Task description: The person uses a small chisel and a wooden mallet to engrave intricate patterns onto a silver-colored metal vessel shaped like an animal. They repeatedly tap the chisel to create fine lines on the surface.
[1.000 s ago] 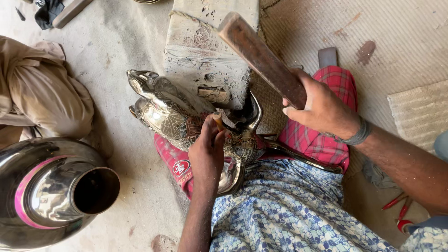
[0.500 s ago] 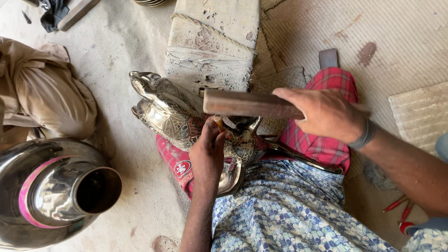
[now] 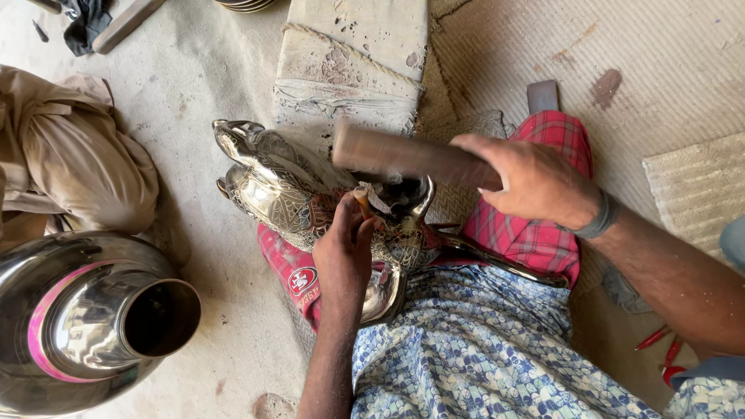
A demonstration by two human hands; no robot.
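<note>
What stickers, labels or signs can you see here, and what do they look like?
Round badge: an oval red, white and black emblem on the red cloth under the engraved metal vessel, just left of the left hand.
No packages, signs or screens show.

Hands: 2 – left hand (image 3: 342, 252), right hand (image 3: 535, 182)
Engraved metal vessels: 1 (image 3: 287, 182)
Polished steel pots: 1 (image 3: 85, 318)
Wooden mallets: 1 (image 3: 411, 155)
Chisels: 1 (image 3: 362, 202)
Stone blocks: 1 (image 3: 353, 58)
</note>
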